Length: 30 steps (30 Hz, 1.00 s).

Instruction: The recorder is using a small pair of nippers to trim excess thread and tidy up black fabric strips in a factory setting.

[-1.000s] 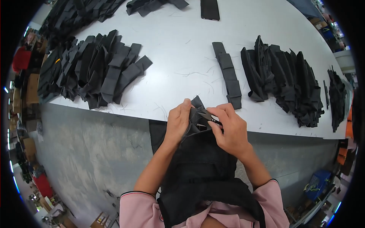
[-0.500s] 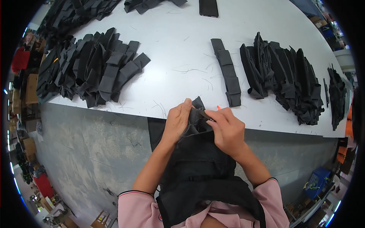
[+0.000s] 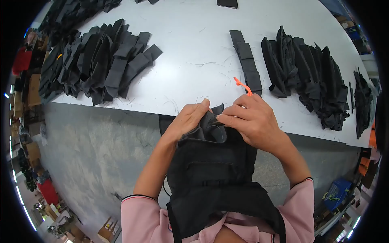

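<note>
My left hand (image 3: 190, 121) is closed on a folded black fabric piece (image 3: 211, 132), thumb on top, just off the table's near edge. Pinched fingers of my right hand (image 3: 253, 119) meet the same fabric from the other side. Out of the back of that hand sticks a small tool's bright orange end (image 3: 243, 86); its working end is mostly hidden by fingers and cloth. A black apron (image 3: 210, 170) hangs below the fabric. Beyond my right hand, a flat black fabric strip (image 3: 247, 60) with folded sections lies on the table.
The white table (image 3: 190, 81) carries loose thread ends. A large heap of black fabric pieces (image 3: 101, 60) lies left, another heap (image 3: 306, 77) right, with a narrow bundle (image 3: 362, 105) farther right. At the far edge of view is a dark phone (image 3: 227, 3).
My right hand has turned and moved slightly right and up, so more of the orange end shows. The fabric in my left hand has opened out somewhat. The view has shifted a little.
</note>
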### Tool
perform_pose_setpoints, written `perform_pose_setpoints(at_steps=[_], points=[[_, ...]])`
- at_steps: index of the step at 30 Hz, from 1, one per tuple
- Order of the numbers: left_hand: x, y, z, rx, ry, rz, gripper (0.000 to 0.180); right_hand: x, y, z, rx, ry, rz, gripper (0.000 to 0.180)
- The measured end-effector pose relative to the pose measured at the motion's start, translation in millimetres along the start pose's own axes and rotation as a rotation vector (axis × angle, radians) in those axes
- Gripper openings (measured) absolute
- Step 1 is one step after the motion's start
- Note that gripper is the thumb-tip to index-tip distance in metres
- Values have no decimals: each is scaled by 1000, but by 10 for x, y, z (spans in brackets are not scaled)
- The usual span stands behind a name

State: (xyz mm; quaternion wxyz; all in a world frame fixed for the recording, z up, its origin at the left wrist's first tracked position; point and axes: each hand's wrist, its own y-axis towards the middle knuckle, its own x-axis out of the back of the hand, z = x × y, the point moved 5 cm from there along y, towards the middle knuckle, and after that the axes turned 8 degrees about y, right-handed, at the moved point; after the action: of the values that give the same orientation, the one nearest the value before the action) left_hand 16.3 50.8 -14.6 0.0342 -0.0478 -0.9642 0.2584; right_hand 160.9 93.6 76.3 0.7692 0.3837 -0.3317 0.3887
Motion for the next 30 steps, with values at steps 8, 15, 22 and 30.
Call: perform_pose_setpoints(at_steps=[8,15,22,30], points=[[-50,3,71,20,75,143,57,-42,58,0,112,44,142,23],[-94,-29,67,66,41,177,57,-117,59,-16,145,107,178,23],[-101,-34,98,60,25,214,56,-163,57,-5,132,163,174,20],[-106,-47,105,124,70,262,54,-211,-67,-63,9,304,113,16]])
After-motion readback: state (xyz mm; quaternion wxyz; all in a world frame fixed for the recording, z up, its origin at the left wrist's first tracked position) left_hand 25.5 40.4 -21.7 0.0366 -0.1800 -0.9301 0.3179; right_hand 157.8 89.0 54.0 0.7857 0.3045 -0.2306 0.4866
